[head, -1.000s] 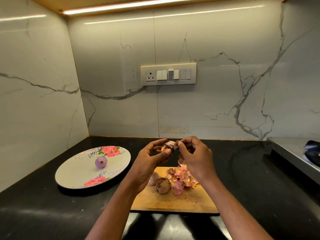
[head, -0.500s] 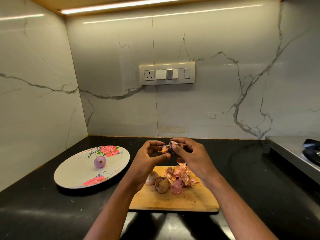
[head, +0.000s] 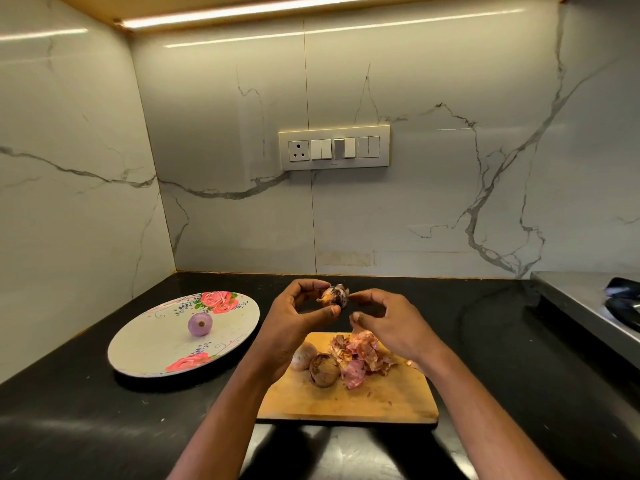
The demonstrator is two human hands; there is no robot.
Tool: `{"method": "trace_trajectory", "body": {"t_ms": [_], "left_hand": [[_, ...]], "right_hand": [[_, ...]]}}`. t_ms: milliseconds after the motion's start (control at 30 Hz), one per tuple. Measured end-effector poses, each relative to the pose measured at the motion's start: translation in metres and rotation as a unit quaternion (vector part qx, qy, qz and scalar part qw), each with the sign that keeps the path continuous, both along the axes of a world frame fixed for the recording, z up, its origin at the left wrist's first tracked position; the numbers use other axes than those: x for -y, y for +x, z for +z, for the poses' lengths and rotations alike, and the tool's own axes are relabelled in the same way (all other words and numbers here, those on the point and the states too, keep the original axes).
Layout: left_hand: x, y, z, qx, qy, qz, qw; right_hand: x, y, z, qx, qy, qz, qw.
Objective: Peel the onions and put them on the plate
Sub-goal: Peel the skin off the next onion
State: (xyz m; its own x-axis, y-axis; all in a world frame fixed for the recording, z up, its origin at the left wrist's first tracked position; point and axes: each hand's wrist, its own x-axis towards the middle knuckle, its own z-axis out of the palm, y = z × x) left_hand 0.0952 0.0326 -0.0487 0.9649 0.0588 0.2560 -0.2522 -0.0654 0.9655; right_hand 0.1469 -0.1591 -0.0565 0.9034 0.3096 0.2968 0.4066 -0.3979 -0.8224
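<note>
The left hand [head: 294, 320] grips a half-peeled onion [head: 334, 296] above the cutting board [head: 349, 396]; the right hand [head: 391, 323] pinches its loose skin; one peeled onion [head: 200, 324] sits on the plate [head: 156, 351].

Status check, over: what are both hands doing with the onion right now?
Left hand grips the half-peeled onion above the cutting board. Right hand pinches its skin at the tip. One peeled onion on the plate. Nothing in the way.

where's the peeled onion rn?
Head view, left side: the peeled onion sits alone near the middle of the floral plate on the black counter, left of the cutting board.
</note>
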Motion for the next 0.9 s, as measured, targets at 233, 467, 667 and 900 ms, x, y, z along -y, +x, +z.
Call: {"method": "trace_trajectory", "body": {"t_ms": [233, 467, 667, 900], "left_hand": [[0.002, -0.002, 0.002, -0.006, 0.008, -0.015, 1.0], [0.007, -0.006, 0.003, -0.006, -0.008, -0.033, 0.999], [0.009, -0.005, 0.004, 0.011, 0.003, -0.02, 1.0], [0.006, -0.004, 0.004, 0.023, 0.001, -0.004, 1.0]], "right_hand": [[-0.003, -0.01, 0.012, -0.046, 0.199, 0.073, 0.976], [-0.008, -0.014, 0.01, -0.066, 0.27, 0.068, 0.958], [-0.01, -0.011, 0.007, -0.047, 0.255, 0.036, 0.965], [-0.004, -0.004, -0.002, 0.078, -0.039, -0.061, 0.994]]}}
